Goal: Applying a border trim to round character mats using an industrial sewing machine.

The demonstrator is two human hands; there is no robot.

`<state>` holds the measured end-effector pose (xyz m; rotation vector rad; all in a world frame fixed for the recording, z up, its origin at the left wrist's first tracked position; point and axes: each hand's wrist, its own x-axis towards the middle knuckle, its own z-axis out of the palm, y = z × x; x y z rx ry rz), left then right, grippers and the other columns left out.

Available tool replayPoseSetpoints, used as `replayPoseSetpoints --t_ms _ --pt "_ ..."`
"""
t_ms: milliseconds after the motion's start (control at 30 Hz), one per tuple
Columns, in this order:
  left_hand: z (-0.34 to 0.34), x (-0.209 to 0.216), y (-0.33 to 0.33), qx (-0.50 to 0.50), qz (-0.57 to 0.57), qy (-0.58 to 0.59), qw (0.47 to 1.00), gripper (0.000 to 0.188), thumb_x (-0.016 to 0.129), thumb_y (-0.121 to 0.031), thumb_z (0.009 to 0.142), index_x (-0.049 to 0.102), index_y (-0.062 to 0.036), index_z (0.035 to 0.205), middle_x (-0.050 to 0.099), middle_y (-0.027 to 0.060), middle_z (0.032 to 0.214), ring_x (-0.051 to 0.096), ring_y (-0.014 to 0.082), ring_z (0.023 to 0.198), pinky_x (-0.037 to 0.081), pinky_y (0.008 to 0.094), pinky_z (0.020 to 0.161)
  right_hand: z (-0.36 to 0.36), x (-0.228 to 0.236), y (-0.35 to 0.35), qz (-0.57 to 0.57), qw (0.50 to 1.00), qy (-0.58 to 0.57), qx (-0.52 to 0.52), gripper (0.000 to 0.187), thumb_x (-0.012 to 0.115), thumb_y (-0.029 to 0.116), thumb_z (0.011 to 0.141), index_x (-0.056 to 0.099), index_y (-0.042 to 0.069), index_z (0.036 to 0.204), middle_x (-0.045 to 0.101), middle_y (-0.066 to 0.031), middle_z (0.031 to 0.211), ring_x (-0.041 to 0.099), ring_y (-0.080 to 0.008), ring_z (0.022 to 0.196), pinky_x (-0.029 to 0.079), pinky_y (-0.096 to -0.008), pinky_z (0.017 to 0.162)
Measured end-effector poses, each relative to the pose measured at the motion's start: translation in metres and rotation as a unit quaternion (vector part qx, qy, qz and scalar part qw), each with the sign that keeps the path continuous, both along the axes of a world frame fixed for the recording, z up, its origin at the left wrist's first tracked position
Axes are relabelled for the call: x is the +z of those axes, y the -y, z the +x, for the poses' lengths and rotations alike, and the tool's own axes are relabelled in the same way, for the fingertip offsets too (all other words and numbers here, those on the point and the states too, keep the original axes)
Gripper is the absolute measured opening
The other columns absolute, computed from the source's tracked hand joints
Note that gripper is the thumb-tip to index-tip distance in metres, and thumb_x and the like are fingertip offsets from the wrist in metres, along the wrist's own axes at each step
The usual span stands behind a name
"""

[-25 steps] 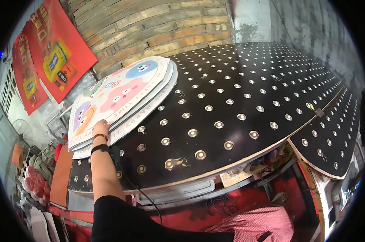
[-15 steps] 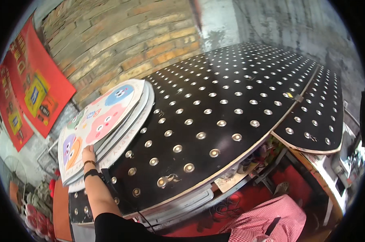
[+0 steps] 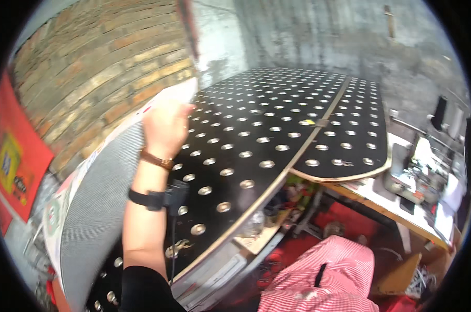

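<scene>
My left hand (image 3: 165,125) is raised and grips the upper edge of a large rounded mat (image 3: 102,203), tilted up on its edge so its grey woven underside faces me. A brown band and a black strap with a small device sit on that wrist. More printed mats (image 3: 53,218) lie under it at the left. All of this rests on a big black table (image 3: 277,125) dotted with metal holes. My right hand is out of view.
A brick wall (image 3: 100,62) rises behind the mats, with a red poster (image 3: 11,161) at the left. A cluttered workbench with a machine (image 3: 417,177) stands to the right. Red-and-white checked cloth (image 3: 324,281) shows at the bottom.
My left hand went from lying flat on the mat stack to lifting the top mat up on its edge. The view swung to the right.
</scene>
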<state>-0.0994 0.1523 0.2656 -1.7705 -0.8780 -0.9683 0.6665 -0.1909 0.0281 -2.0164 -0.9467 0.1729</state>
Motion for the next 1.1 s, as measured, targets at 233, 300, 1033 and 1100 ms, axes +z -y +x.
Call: replayPoseSetpoints --t_ms 233,300,1033,1100 --pt "0.287 -0.081 0.062 -0.637 -0.109 -0.101 0.756 0.015 0.063 -0.021 0.068 0.052 -0.0113 0.065 0.053 0.0010 0.068 0.052 0.0170 0.062 0.041 0.0310 0.055 -0.123 0.054 -0.096 0.046 0.971 0.215 0.094 0.014 0.056 -0.003 0.073 0.061 -0.001 0.086 0.062 -0.0094 0.072 0.055 -0.0142 0.061 0.043 -0.0258 0.058" --pt "0.305 -0.095 0.104 -0.679 -0.214 -0.231 0.663 0.018 0.065 -0.021 0.067 0.051 -0.0095 0.065 0.051 0.0018 0.069 0.051 0.0163 0.064 0.040 0.0292 0.054 -0.141 0.060 -0.139 0.006 0.993 -0.049 0.108 0.022 0.056 0.010 0.081 0.057 0.005 0.102 0.063 -0.0052 0.078 0.051 -0.0074 0.055 0.039 -0.0226 0.048" --pt "0.011 -0.127 0.175 0.171 -0.397 0.522 0.735 0.041 0.054 -0.020 0.085 0.047 0.0038 0.117 0.052 0.0171 0.115 0.046 0.0252 0.106 0.034 0.0315 0.093 -0.255 0.004 -0.263 0.240 0.889 -0.258 0.291 0.046 0.055 -0.002 0.077 0.045 0.000 0.122 0.053 -0.0111 0.115 0.052 -0.0124 0.098 0.042 -0.0244 0.084" --pt "-0.080 -0.158 0.173 0.250 -0.431 0.558 0.664 0.051 0.056 -0.021 0.082 0.041 0.0046 0.124 0.050 0.0218 0.116 0.051 0.0302 0.098 0.043 0.0338 0.082 -0.251 0.019 -0.238 0.203 0.859 -0.365 0.296 0.048 0.053 -0.002 0.077 0.044 0.001 0.124 0.054 -0.0108 0.113 0.054 -0.0106 0.090 0.044 -0.0223 0.077"
